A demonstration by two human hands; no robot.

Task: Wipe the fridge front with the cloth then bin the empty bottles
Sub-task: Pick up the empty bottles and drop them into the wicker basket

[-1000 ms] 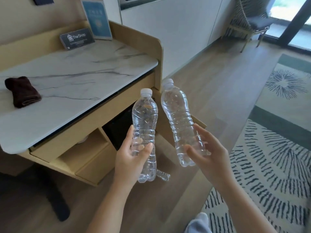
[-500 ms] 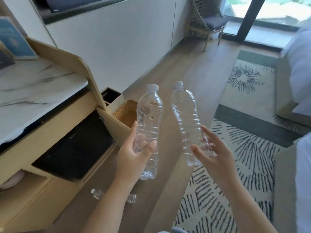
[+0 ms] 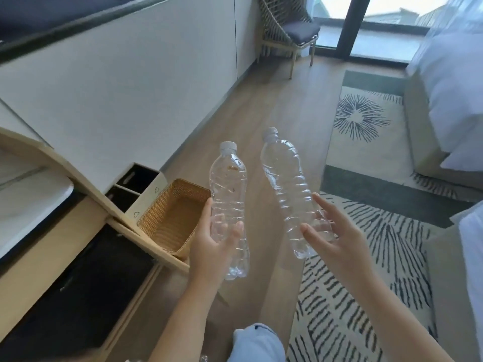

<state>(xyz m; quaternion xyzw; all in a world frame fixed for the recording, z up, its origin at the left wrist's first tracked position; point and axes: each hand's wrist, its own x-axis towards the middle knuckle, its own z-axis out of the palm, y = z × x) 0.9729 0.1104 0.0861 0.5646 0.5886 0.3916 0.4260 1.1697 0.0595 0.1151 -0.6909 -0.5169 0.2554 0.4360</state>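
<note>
The left hand (image 3: 211, 246) grips one clear, empty plastic bottle (image 3: 228, 184), the right hand (image 3: 332, 239) holds a second bottle (image 3: 286, 178); binning is not yet done (the woven tan basket (image 3: 162, 218) just left of them is probably the bin).

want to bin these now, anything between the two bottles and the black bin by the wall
Only the wicker basket, right beside the black bin on the near side. Both bottles are held higher than it, so they can probably pass over.

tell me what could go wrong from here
The right hand holds the tilted bottle loosely near its base; it could slip to the floor. The woven basket sits right beside the dark bin slots, so a bottle might land in the wrong one.
</note>
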